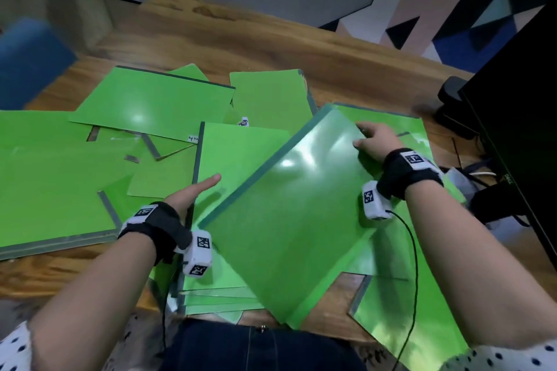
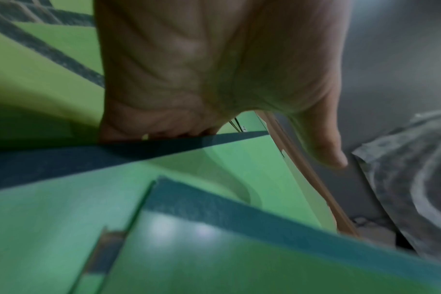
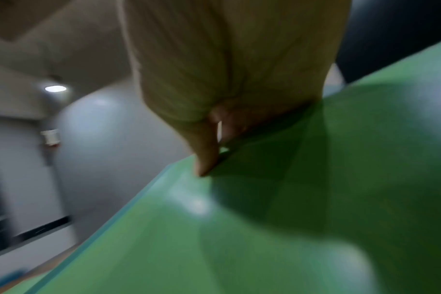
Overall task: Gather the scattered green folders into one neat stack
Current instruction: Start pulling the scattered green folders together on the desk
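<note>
A glossy green folder point(image 1: 295, 220) with a dark spine hangs tilted over the table's near middle. My right hand point(image 1: 370, 138) grips its far right corner; in the right wrist view the thumb point(image 3: 207, 159) presses on top of the folder point(image 3: 290, 238). My left hand point(image 1: 193, 193) is at the folder's spine edge. Its fingers reach out of sight under that edge and the thumb point(image 2: 325, 151) sticks out free. Beneath lies a rough pile of green folders point(image 1: 223, 301). More folders lie scattered at the left point(image 1: 51, 184), far left point(image 1: 150, 102), far middle point(image 1: 268, 96) and near right point(image 1: 407, 310).
The wooden table point(image 1: 241, 39) runs to a grey wall. A black monitor point(image 1: 518, 99) with its stand and cables crowds the right edge. A blurred blue object point(image 1: 27, 60) sits at the far left. My lap is against the near edge.
</note>
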Available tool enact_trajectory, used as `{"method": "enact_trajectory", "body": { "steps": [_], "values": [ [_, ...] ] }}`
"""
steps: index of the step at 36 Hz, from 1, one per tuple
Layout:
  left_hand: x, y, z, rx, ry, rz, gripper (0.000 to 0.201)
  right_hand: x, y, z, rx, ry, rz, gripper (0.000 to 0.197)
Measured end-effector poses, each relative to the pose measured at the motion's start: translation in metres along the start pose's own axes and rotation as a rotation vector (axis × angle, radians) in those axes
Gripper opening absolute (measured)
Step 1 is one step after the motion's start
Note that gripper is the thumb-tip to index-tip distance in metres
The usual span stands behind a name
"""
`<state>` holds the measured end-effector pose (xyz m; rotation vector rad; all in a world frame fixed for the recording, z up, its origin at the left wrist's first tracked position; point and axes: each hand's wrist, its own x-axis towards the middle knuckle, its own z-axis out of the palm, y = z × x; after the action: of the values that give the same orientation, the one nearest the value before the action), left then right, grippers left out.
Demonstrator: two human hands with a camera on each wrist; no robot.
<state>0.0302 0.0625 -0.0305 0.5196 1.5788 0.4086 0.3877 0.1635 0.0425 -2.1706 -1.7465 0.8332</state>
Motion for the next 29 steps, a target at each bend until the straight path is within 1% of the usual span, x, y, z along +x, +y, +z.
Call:
{"method": "enact_trajectory", "body": {
  "steps": [1,4,5,7,9,11,14,17,19,22,23,25,26,28,29],
  "values": [
    [0.001,-0.001,0.002,0.047,0.028,0.002,0.118,0.004,-0.011,0.009,-0.111,0.036,-0.050,0.055],
    [0.004,-0.007,0.006,0.239,0.127,-0.005,0.143,0.008,-0.046,0.040,-0.280,0.111,-0.157,0.052],
    [0.009,-0.010,0.005,0.278,0.163,-0.007,0.146,0.007,-0.054,0.052,-0.331,0.114,-0.180,0.053],
    [0.017,-0.015,0.002,0.358,0.218,-0.032,0.134,0.007,-0.063,0.072,-0.412,0.090,-0.212,0.057],
    [0.017,-0.017,0.002,0.432,0.284,-0.019,0.115,0.004,-0.063,0.088,-0.425,0.056,-0.200,0.064],
    [0.019,-0.019,0.002,0.477,0.343,-0.005,0.101,-0.002,-0.055,0.099,-0.373,0.039,-0.111,0.069],
    [0.016,-0.017,0.006,0.465,0.346,-0.016,0.092,-0.018,-0.027,0.108,-0.244,-0.015,0.167,0.070],
    [0.019,-0.014,0.007,0.448,0.326,-0.047,0.088,-0.033,0.015,0.114,-0.061,-0.120,0.456,0.081],
    [0.021,-0.012,0.008,0.424,0.314,-0.068,0.082,-0.044,0.037,0.121,0.050,-0.153,0.575,0.086],
    [0.023,-0.009,0.014,0.351,0.292,-0.089,0.068,-0.057,0.054,0.134,0.209,-0.176,0.632,0.085],
    [0.024,-0.008,0.016,0.323,0.284,-0.088,0.066,-0.061,0.055,0.137,0.264,-0.198,0.633,0.084],
    [0.025,-0.006,0.019,0.316,0.274,-0.083,0.073,-0.065,0.053,0.143,0.332,-0.226,0.621,0.084],
    [0.025,-0.005,0.020,0.319,0.272,-0.077,0.075,-0.067,0.050,0.144,0.365,-0.233,0.604,0.088],
    [0.022,-0.002,0.024,0.322,0.265,-0.053,0.078,-0.065,0.044,0.145,0.417,-0.200,0.581,0.100],
    [0.021,-0.001,0.024,0.319,0.264,-0.049,0.077,-0.064,0.042,0.145,0.419,-0.197,0.584,0.102]
  ]
}}
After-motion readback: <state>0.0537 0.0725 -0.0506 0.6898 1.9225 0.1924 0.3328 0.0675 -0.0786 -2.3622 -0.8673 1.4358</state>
